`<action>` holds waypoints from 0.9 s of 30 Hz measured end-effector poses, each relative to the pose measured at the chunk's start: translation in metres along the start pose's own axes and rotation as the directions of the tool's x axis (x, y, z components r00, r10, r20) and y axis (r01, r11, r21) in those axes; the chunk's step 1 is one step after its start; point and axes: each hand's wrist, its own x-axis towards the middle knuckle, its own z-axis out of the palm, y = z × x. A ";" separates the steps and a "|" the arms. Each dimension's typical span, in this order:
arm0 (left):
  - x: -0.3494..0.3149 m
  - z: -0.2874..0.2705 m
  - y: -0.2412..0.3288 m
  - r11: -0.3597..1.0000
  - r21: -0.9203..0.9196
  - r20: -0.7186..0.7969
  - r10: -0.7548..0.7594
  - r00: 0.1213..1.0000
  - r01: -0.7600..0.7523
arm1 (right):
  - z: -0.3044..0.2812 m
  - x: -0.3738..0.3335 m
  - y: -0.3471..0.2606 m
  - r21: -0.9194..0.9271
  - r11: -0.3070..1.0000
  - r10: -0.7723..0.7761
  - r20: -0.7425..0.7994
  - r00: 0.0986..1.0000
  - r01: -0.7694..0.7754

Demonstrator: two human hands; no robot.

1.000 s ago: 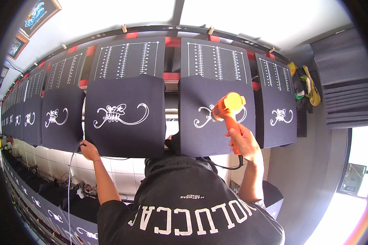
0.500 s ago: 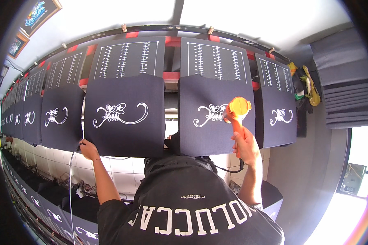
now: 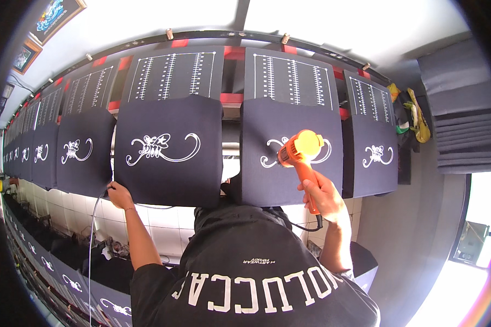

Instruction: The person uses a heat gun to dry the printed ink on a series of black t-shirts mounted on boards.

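My right hand is wrapped round the handle of an orange hair dryer. The dryer's head hangs over a dark cloth piece and covers the middle of its white curled print. A black cord runs from the handle's end toward my body. On the left, my closed left hand grips a pale cable by its dark end, beside the lower corner of another dark cloth piece. That piece carries a similar white print.
Several black boards with white ruled scales stand in a curved row on a red and black rack. Another row of printed dark pieces lies at lower left. Dark folded cloth and a yellow item hang at right.
My right hand has swung the hair dryer leftward across the print, so the print's right curl now shows. My left hand stays at the cloth corner with the cable. The view has shifted slightly.
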 end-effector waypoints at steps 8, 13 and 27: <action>0.001 -0.006 0.002 0.998 0.009 0.082 -0.058 0.995 0.057 | 0.009 -0.005 0.003 -0.024 1.000 0.016 0.082 0.996 -0.014; -0.003 -0.010 0.007 0.999 -0.022 0.059 -0.048 0.997 0.049 | 0.017 -0.003 -0.001 -0.020 0.999 -0.026 0.091 0.996 0.028; 0.001 0.003 -0.005 0.994 -0.106 0.100 -0.005 0.995 0.016 | 0.017 0.014 -0.014 -0.001 0.999 -0.044 0.110 0.993 0.045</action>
